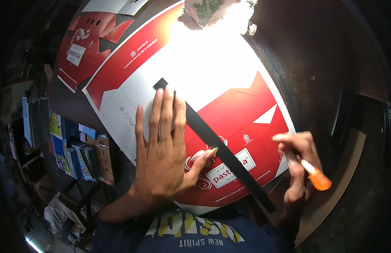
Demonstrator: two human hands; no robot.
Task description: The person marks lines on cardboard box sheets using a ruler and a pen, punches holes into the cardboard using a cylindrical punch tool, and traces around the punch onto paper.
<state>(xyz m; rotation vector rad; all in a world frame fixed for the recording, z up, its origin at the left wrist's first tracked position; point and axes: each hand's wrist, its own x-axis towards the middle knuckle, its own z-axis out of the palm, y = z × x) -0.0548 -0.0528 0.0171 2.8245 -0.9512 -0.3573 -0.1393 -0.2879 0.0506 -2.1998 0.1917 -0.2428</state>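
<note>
A large printed cardboard sheet, red and white with box outlines and "pastellia" lettering, lies before me. Across it runs a long black straight strip, like a ruler, whose lower end passes the sheet's near edge. My left hand lies flat with its fingers stretched, pressing on the strip's upper part and the sheet. To the right of the sheet, my right hand is closed around a tool with an orange and white handle. The tool's working tip is hidden by the fingers.
A cut red box blank lies at the upper left. A bright lamp hangs over the sheet's far end and washes out its middle. Stacked booklets stand lower left, beside a white plastic bag. A curved brown edge runs at right.
</note>
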